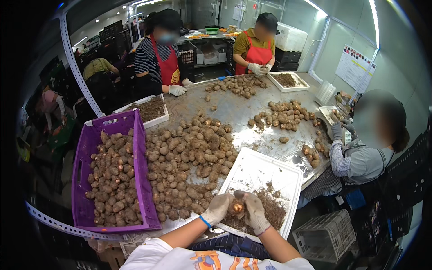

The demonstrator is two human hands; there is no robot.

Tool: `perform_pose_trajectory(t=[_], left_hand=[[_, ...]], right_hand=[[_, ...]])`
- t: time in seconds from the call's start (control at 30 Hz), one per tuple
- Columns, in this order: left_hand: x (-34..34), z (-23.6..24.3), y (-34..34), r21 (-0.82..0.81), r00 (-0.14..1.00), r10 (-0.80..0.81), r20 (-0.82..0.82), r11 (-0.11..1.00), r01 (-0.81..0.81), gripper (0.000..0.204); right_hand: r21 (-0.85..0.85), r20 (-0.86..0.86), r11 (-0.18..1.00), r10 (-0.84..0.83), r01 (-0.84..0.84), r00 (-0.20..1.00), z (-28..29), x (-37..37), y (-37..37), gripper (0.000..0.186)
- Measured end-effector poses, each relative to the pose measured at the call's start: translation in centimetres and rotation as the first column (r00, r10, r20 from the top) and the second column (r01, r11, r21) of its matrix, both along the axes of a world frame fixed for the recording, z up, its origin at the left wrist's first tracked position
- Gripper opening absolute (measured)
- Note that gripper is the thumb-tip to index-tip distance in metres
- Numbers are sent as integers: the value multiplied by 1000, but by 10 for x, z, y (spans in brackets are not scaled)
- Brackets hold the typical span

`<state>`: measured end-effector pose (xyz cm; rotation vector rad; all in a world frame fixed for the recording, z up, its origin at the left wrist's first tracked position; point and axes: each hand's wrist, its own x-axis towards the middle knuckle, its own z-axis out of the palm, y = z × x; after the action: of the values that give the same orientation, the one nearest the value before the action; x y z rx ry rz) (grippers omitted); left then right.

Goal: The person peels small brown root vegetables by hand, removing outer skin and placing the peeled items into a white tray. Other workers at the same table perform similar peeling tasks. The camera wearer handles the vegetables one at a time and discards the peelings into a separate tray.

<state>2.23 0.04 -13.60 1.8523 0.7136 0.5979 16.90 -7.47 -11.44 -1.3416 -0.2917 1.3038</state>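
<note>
My left hand (218,208), in a dirty white glove with a blue band at the wrist, is closed on a brown taro (237,207). From the other side my right hand (255,212), gloved too, closes on the same taro. A pale cut end of it faces up between my fingers. Both hands are over the near part of a white foam tray (293,184), where brown peelings and fibres (272,208) lie. Just left of the tray a big heap of unpeeled taros (189,153) spreads over the metal table (225,105).
A purple crate (140,171) full of taros stands at the left. Three co-workers in gloves stand around the table, with smaller taro piles (288,115) and white trays (294,88) before them. A grey plastic crate (325,236) is low on the right. A perforated metal post (81,67) rises at the left.
</note>
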Motion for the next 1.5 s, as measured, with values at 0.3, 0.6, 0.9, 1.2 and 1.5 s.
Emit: perform_pose_trajectory(t=[0.3, 0.6, 0.9, 1.2, 1.5], left_hand=[[-11, 8, -7, -858, 965, 136, 222, 498, 127, 38], [-7, 43, -15, -977, 936, 292, 196, 144, 160, 38], [-7, 24, -19, -848, 987, 129, 95, 530, 13, 47], [-16, 65, -8, -537, 988, -108, -106, 843, 34, 44], [-6, 64, -8, -433, 966, -111, -235, 901, -2, 45]], right_hand=[[324, 778, 846, 17, -424, 628, 65, -12, -27, 37], [384, 777, 835, -61, -395, 627, 90, -12, -22, 24], [315, 853, 799, -3, -512, 521, 69, -5, -22, 16], [46, 735, 909, 250, -414, 630, 81, -9, -27, 20], [40, 797, 979, 90, -201, 597, 75, -1, -15, 22]])
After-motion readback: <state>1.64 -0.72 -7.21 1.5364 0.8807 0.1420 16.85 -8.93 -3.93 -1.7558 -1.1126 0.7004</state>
